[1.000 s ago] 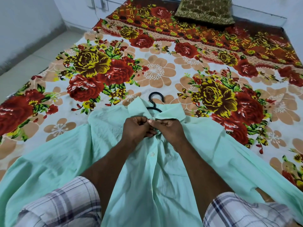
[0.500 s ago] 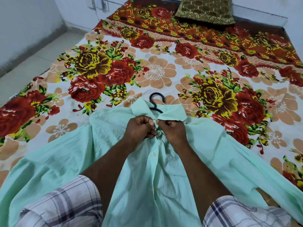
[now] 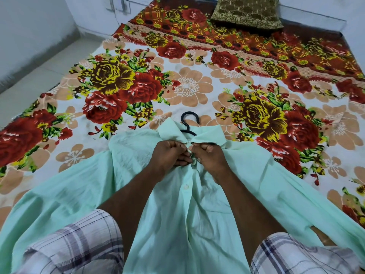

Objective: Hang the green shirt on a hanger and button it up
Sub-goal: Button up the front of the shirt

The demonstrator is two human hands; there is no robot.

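Your pale mint-green cotton shirt [image 3: 197, 214] lies front-up on the floral bedsheet in red, yellow and peach [image 3: 177, 86], body running toward you and both sleeves spread out to the sides. The hanging part looks done: the black plastic hanger [image 3: 189, 120] sits inside the shirt, with only its hook and a short stretch of its shoulders showing out of the open collar [image 3: 209, 135]. The buttoning, as I judge it, has barely begun, and you are working at the very top of the front opening, just under the collar points. Your left hand [image 3: 169, 153] and right hand [image 3: 209, 157] meet there, knuckles nearly touching. The fingers [image 3: 182, 155] of the left are curled tight and pinch one edge of the opening; the right hand's thumb and fingers are curled in the same way on the other edge, bunching a small fold of cloth between the two hands. Whether the top button is already through its hole I cannot tell, since your fingers cover it. Below them one small white button [image 3: 185, 186] shows on the front strip, with the two edges lying together around it; I cannot tell whether it is fastened. Lower down the front disappears between your forearms and checked sleeves [image 3: 79, 244], so count the rest of the row as left to check. A brown-and-gold patterned cushion [image 3: 246, 11] sits at the far end of the bed, well apart from the work.
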